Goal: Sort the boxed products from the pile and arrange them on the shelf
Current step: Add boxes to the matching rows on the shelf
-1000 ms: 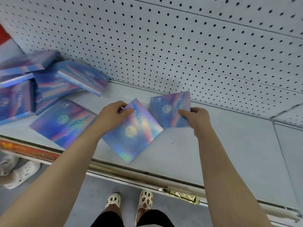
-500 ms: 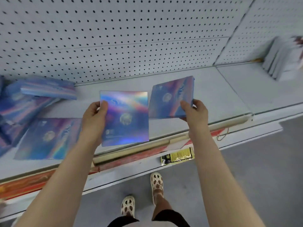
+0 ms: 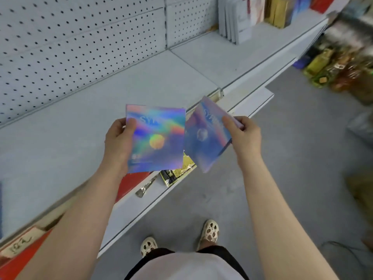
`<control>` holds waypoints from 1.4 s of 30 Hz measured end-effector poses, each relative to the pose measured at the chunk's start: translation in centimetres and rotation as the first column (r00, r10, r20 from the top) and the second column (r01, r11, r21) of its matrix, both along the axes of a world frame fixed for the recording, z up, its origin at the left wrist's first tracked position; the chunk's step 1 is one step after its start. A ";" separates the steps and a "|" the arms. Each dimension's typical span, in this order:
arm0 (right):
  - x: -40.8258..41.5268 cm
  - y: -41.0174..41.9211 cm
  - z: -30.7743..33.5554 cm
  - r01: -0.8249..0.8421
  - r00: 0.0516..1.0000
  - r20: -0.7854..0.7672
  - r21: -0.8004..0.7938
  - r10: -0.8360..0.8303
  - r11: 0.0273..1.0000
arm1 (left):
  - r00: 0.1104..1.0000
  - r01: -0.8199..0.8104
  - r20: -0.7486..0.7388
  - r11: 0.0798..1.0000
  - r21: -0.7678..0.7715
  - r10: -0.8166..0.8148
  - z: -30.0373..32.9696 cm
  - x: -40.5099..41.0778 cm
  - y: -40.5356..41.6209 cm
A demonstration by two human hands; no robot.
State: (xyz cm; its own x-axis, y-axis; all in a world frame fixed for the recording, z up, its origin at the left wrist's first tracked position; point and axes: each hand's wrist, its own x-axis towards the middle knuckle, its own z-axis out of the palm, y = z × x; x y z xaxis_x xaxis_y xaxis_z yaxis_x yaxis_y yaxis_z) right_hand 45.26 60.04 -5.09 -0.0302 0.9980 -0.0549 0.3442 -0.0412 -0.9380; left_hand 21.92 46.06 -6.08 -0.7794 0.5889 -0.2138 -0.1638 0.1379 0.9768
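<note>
Two boxes held above the shelf (image 3: 101,110) front edge: left box (image 3: 157,138) beside right box (image 3: 207,136); upright boxes (image 3: 235,21) far right on shelf.

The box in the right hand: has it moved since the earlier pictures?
Yes. The box in the right hand was over the shelf near the pegboard; it now hangs past the shelf's front edge, over the floor.

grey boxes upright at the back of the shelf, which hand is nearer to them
Right. The right hand holds its box below and slightly left of the grey boxes; the left hand holds the other box farther left of them.
</note>
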 end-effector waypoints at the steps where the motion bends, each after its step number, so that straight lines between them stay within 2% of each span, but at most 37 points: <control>1: 1.6 1.1 -0.2 0.008 1.000 0.007 -0.001 -0.008 1.000 | 1.000 0.021 -0.012 1.000 0.002 -0.021 -0.1 1.3 1.7; 8: 13.2 11.2 -0.4 0.048 0.994 0.102 0.003 -0.048 0.999 | 0.992 0.122 -0.029 0.992 -0.020 -0.122 -0.7 11.1 13.9; 13: 19.1 18.8 -0.5 0.080 0.993 0.087 0.012 -0.081 0.997 | 0.988 0.152 -0.019 0.988 -0.014 -0.153 -0.4 17.5 21.9; 18: 22.8 26.4 -1.6 0.139 0.990 0.037 0.014 -0.139 0.990 | 0.977 0.211 -0.026 0.977 -0.006 -0.211 -0.4 21.2 30.6; 22: 24.7 33.4 -2.1 0.181 0.981 0.061 0.018 -0.182 0.983 | 0.970 0.239 -0.046 0.971 0.015 -0.239 -0.7 22.9 39.1; 29: 27.2 47.7 0.4 0.203 0.976 0.066 0.085 -0.209 0.975 | 0.947 0.308 -0.114 0.950 0.047 -0.301 0.9 24.6 55.8; 36: 29.2 63.1 1.5 0.169 0.985 0.007 0.137 -0.171 0.976 | 0.966 0.230 -0.142 0.970 0.081 -0.218 2.3 26.6 70.4; 42: 31.2 78.3 1.9 0.089 0.995 -0.048 0.153 -0.083 0.984 | 0.989 0.068 -0.142 0.991 0.112 -0.052 1.2 29.2 82.3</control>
State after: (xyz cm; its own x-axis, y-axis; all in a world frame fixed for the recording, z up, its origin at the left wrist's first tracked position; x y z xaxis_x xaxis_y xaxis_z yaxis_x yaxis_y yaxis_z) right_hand 76.42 138.39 -3.15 0.0569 0.9934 0.0999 0.3069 0.0778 -0.9486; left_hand 51.12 128.36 -4.91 -0.7592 0.6500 -0.0339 -0.0207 0.0279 0.9994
